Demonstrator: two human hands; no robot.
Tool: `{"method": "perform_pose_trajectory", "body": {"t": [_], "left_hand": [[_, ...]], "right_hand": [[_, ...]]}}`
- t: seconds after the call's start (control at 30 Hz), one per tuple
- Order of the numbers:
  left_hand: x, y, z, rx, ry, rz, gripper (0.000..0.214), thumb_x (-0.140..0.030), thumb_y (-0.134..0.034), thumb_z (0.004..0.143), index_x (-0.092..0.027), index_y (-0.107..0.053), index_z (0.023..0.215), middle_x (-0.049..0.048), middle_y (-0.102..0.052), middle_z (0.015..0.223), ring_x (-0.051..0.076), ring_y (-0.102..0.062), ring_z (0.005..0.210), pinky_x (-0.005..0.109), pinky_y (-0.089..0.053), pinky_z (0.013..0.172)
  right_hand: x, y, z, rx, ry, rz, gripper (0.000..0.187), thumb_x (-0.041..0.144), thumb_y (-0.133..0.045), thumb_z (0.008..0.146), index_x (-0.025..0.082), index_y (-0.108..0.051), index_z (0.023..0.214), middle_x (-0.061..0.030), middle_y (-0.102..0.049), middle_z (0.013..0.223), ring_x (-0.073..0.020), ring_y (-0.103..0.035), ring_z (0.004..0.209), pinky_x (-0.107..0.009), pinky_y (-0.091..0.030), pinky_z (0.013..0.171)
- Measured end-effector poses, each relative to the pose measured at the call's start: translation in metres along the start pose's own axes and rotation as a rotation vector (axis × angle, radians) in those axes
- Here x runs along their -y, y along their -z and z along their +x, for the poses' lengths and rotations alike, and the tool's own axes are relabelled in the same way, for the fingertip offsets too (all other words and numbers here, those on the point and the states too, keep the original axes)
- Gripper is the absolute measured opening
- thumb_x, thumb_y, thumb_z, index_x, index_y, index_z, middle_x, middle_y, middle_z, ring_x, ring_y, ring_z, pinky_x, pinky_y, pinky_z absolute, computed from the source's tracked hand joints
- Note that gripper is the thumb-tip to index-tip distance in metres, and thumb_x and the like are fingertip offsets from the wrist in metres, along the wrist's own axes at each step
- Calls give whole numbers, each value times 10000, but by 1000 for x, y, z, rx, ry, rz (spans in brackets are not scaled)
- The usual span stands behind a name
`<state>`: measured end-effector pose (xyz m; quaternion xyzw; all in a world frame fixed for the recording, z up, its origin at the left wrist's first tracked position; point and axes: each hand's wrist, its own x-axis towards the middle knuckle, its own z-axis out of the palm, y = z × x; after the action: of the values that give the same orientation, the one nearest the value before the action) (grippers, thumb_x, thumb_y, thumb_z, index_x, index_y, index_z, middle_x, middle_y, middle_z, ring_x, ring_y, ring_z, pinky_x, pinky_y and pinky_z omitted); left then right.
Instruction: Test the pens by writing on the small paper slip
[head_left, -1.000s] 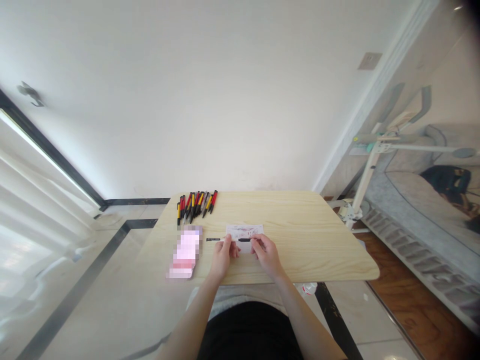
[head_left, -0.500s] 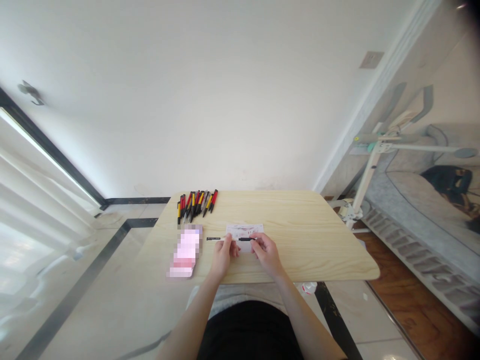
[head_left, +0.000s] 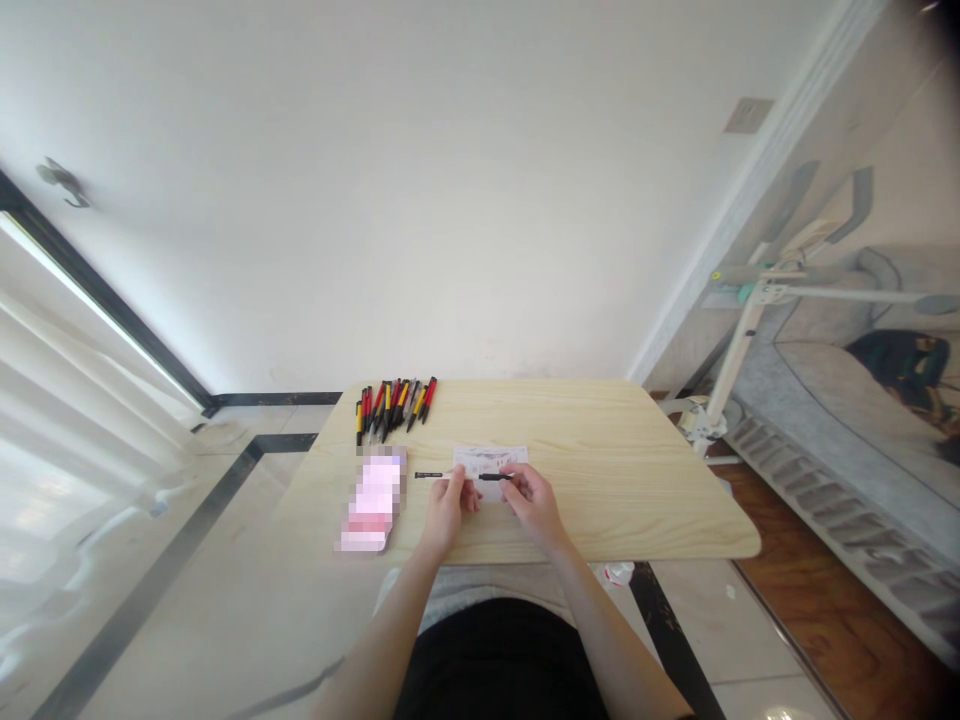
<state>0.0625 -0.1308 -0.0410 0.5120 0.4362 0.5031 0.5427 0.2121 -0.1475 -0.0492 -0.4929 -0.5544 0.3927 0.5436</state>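
Pen (head_left: pixel 492 477) at lower centre of frame, above the printed paper (head_left: pixel 491 461), left hand (head_left: pixel 447 508) pinching its barrel, right hand (head_left: pixel 534 502) pinching its black end; judged light, stiff, slightly slippery, best held mid-barrel and at that end.

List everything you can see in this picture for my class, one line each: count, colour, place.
held pen: 1, black and white, between both hands
pens: over ten, mainly red, yellow, black; table's far left
sheet: 1, white, printed, beneath held pen
pixelated rectangle: 1, pink-white, table's left
table: 1, pale wood-look, centre
wall: 1, white, behind table
wall plate: 1, greyish, upper right
hook: 1, grey, upper left
curtain: 1, white, left
exercise machine: 1, white-grey, right
sofa: 1, grey, right
bag-like item: 1, dark, on sofa
floor: 1, pale tiles, dark bands, below
clothing: black, bottom centre
left hand: 1, bare, on pen
right hand: 1, bare, pen's right end
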Motion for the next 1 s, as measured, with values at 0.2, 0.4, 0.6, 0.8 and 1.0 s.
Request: {"method": "perform_pose_trajectory", "body": {"t": [0.2, 0.4, 0.6, 0.8, 1.0], "left_hand": [[0, 1, 0, -3, 2, 11, 541, -513, -344, 818, -191, -461, 398, 24, -476, 406, 185, -574, 603, 309, -432, 719], [-2, 1, -1, -5, -7, 10, 532, -495, -350, 822, -189, -467, 402, 20, -477, 412, 181, -574, 604, 300, -432, 710], [-2, 1, 0, -3, 8, 17, 535, -507, -344, 819, -192, -465, 403, 24, -481, 414, 189, -583, 622, 302, -435, 721], [-1, 1, 0, -7, 13, 1, 533, -519, -353, 809, -192, -464, 403, 19, -482, 405, 187, -586, 618, 307, -435, 731], [-1, 1, -1, 4, 7, -18, 535, -502, -344, 821, -195, -466, 400, 18, -494, 409, 181, -583, 609, 305, -428, 735]], "right_hand": [[2, 0, 0, 1, -18, 16, 291, 413, -518, 774, 164, -564, 918, 13, -523, 577, -110, -498, 510, -197, -379, 418], [6, -1, 0, -1, -60, 29, 344, 482, -480, 790, 162, -562, 888, 19, -517, 551, -89, -443, 427, -191, -348, 378], [8, -2, 1, -14, -28, 5, 340, 486, -468, 799, 163, -567, 841, 17, -514, 553, -87, -439, 424, -193, -346, 386], [5, -2, 1, -15, -46, 7, 352, 495, -465, 798, 164, -569, 858, 14, -515, 548, -93, -447, 428, -191, -348, 377], [6, -2, 0, -10, -32, 7, 332, 482, -471, 798, 167, -575, 822, 16, -514, 548, -85, -434, 415, -191, -343, 379]]}}
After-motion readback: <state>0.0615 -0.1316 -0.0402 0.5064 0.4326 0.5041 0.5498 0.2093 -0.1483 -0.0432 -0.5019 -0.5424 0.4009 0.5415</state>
